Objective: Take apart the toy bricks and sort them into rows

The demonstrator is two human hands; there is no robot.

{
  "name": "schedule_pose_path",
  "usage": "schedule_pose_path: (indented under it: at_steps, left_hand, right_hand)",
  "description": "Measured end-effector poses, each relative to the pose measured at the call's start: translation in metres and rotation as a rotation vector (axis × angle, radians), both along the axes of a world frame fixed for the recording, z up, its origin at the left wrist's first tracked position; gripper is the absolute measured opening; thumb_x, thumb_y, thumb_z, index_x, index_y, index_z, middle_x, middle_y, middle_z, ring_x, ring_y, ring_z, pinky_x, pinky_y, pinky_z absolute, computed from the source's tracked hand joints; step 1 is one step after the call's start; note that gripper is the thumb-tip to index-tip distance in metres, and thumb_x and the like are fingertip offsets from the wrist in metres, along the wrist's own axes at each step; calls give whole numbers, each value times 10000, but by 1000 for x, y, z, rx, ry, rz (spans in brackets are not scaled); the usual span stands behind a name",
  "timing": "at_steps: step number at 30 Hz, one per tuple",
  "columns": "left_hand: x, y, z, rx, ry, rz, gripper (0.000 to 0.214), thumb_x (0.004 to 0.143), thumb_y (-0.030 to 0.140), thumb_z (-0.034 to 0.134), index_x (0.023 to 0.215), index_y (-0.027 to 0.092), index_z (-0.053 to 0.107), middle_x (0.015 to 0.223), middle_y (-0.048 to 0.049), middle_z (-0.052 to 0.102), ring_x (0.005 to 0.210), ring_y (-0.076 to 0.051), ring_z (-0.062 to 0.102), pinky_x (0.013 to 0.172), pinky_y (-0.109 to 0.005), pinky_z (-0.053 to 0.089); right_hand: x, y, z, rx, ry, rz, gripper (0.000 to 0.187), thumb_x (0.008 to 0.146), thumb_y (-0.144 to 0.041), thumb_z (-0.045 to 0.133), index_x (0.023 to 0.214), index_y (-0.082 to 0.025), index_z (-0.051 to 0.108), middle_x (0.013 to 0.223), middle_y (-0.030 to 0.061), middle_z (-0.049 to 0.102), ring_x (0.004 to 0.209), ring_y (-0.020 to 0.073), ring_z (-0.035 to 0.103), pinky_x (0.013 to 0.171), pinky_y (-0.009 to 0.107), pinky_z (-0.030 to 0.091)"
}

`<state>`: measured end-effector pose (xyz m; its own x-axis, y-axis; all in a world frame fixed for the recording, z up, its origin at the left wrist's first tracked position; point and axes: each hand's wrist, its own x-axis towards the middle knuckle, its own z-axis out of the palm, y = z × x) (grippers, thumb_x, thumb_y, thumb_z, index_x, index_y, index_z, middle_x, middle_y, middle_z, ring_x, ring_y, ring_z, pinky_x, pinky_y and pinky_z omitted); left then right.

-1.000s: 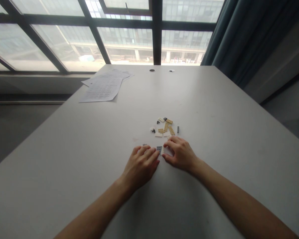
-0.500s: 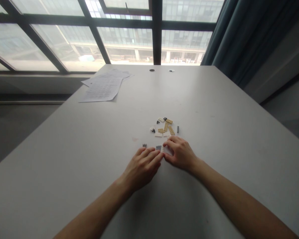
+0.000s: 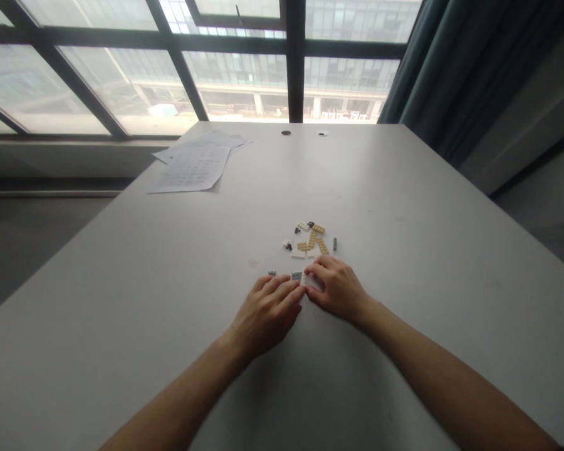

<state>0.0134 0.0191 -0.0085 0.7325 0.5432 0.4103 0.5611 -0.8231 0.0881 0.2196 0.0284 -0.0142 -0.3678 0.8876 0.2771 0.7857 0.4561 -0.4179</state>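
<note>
My right hand [image 3: 334, 285] is closed in a pinch, thumb and fingertips round a white toy brick [image 3: 303, 278] low on the table. Much of the brick is hidden by the fingers. My left hand [image 3: 270, 308] rests beside it with fingers stretched forward, the index fingertip at the brick's near left end; its palm side is hidden. A grey plate piece [image 3: 296, 275] lies against the white brick's left side. Just beyond the left fingers sits a small grey studded piece [image 3: 272, 273].
Past my hands lies a loose group of tan plates [image 3: 313, 238], white pieces [image 3: 298, 254] and small black pieces [image 3: 289, 247]. A dark grey brick [image 3: 335, 243] stands at its right. Printed papers [image 3: 192, 166] lie far left on the white table [image 3: 404, 250], before windows.
Both hands have shifted very slightly left, with the white brick between them. The grey plate beside it has moved slightly left and away from me. The other pieces look unchanged.
</note>
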Motion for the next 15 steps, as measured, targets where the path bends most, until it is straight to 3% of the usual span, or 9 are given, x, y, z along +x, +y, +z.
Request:
schedule_pose_path:
  at_steps: [15]
  left_hand:
    - [0,0,2,17,-12,20,262,893,206,541,1143,182,616,1140,-75,675,1058,-242,587,894,-411,434]
  right_hand:
    - [1,0,0,9,17,6,249,840,-329,641,1051,-197,642,989,67,631,937,221,582,865,342,446]
